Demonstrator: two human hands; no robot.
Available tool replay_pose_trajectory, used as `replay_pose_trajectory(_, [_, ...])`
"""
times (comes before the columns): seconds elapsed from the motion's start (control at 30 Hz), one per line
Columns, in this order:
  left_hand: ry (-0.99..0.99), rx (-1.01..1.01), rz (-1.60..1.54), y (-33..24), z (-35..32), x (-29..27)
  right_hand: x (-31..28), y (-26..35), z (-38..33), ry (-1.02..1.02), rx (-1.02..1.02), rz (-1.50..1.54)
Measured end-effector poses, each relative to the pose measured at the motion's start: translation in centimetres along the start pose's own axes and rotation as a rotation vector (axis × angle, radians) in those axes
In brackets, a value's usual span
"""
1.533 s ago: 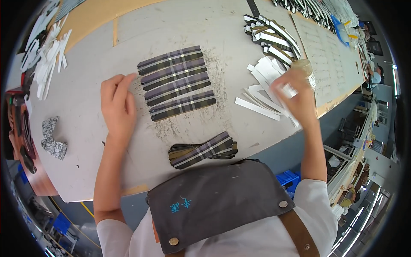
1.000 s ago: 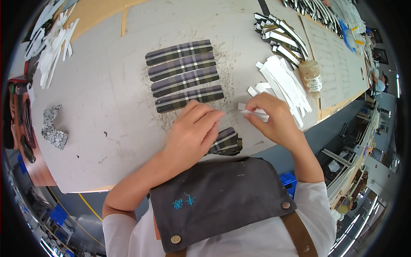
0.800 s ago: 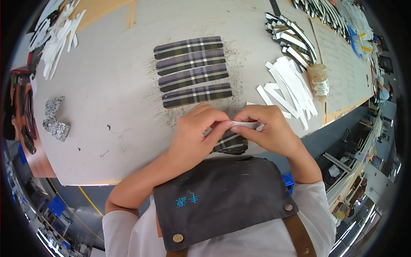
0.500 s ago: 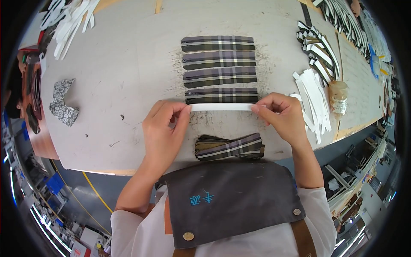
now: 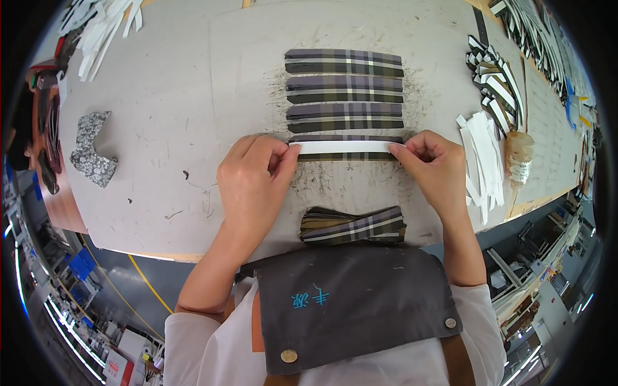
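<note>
A white strip (image 5: 344, 147) is stretched level between my two hands, lying along the middle of the nearest plaid fabric strip (image 5: 347, 156). My left hand (image 5: 254, 170) pinches its left end between thumb and forefinger. The right end is pinched the same way by my right hand (image 5: 430, 164). Dark plaid edges show above and below the white strip. Beyond it, several more plaid fabric strips (image 5: 344, 118) lie in parallel rows. Closer to my body rests a folded stack of plaid strips (image 5: 354, 225).
White strips (image 5: 483, 157) lie in a loose pile to the right, beside a jar (image 5: 519, 154) with a pale label. Farther back are dark-and-white strips (image 5: 492, 77). A floral cloth scrap (image 5: 94, 148) lies at left. More white strips (image 5: 106, 32) sit at far left.
Both hands have moved slightly away from my body with the white strip, from the near edge of the nearest plaid strip onto its middle. The view has shifted a little.
</note>
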State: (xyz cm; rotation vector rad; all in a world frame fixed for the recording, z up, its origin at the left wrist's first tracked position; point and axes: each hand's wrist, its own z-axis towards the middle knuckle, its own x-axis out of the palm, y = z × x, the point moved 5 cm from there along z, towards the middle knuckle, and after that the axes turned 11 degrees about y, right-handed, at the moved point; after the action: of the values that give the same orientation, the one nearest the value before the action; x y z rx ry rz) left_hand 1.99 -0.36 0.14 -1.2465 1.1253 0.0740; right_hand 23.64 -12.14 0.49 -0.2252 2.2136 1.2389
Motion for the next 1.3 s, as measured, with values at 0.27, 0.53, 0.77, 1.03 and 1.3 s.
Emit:
replay_pose_trajectory(0.27, [0.025, -0.033, -0.006, 0.0, 0.2, 0.1, -0.3, -0.2, -0.2, -0.002, 0.018, 0.018])
replay_pose_trajectory(0.53, [0.028, -0.065, -0.019, 0.3, 0.2, -0.1, 0.2, -0.5, 0.2, -0.043, -0.042, -0.018])
replay_pose_trajectory(0.77, [0.034, -0.087, -0.025, 0.4, 0.3, 0.0, 0.2, -0.2, 0.2, -0.022, -0.047, -0.064])
replay_pose_trajectory(1.03, [0.045, -0.095, -0.015, 0.2, 0.3, 0.0, -0.3, -0.2, 0.0, -0.029, -0.064, -0.128])
replay_pose_trajectory(1.3, [0.034, -0.052, -0.033, 0.4, 0.4, -0.2, -3.6, -1.1, -3.6, 0.087, -0.052, -0.432])
